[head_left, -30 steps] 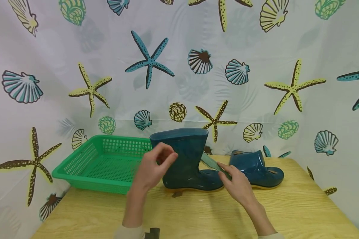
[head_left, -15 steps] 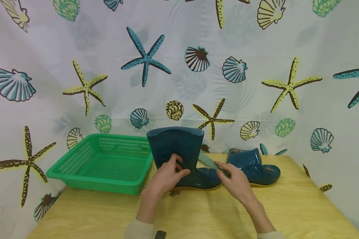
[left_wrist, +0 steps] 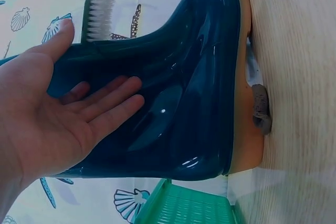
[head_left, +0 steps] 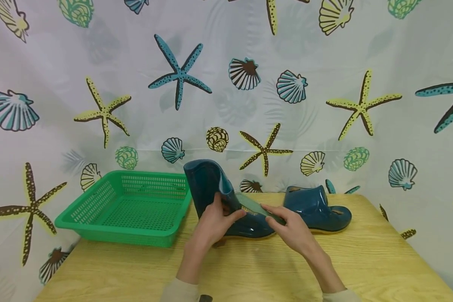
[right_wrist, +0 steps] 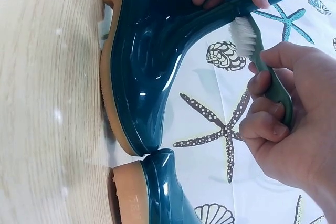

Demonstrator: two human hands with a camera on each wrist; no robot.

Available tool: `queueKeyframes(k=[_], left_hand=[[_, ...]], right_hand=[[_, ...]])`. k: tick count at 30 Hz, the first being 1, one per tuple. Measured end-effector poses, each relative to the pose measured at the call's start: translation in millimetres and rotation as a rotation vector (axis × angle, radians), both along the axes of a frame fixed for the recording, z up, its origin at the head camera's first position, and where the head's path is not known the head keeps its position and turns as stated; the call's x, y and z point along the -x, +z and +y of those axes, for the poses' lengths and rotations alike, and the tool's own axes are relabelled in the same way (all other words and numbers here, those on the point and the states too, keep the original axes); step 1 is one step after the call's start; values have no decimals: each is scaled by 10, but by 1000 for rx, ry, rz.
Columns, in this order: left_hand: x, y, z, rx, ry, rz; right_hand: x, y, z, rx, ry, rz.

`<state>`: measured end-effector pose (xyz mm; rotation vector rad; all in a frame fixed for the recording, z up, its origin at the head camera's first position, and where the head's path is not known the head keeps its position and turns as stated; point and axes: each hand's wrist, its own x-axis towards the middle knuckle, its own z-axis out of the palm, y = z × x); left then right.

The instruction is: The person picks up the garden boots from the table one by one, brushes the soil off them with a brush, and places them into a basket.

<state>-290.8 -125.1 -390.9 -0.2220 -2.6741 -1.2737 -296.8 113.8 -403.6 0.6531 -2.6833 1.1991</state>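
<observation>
Green brush [head_left: 251, 205] in right grip [head_left: 293, 231]

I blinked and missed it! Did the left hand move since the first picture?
Yes, the left hand moved right and a little lower, judged against the green basket.

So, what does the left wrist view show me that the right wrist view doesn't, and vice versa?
Only the left wrist view shows the green basket and the heel end of the standing boot.

Only the right wrist view shows the second boot, the standing boot's toe and a clear look at the right hand.

Both show the standing boot, the left hand and the brush.
</observation>
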Motion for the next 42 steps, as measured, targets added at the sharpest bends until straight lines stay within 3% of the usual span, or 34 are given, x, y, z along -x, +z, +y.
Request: queueKeyframes(k=[5, 10, 14, 19, 22, 27, 32, 35, 38, 42], left_hand=[[0, 14, 7, 32, 1, 63], [-7, 13, 8, 42, 11, 49], [-1, 11, 4, -24, 12, 29], [9, 11, -12, -135, 45, 70], [0, 56, -38, -200, 94, 104], [-48, 184, -105, -261, 145, 168], [-82, 228, -140, -219, 92, 297], [-98, 237, -149, -178, 57, 338], [-111, 249, -159, -182, 21, 326], [-119, 252, -184, -269, -57, 288]], right_hand=[[-13, 8, -3, -8, 30, 20], [-14, 10, -27, -9, 27, 19], [-18, 9, -53, -15, 22, 33], [-17, 8, -53, -25, -12, 102], [-8, 9, -33, 8, -59, 183], [10, 26, 23, 143, -82, 399], [13, 65, 113, 249, -49, 568], [7, 100, 145, 300, -18, 675], [-18, 170, 146, 350, 39, 809], [-87, 323, 112, 397, 114, 952]])
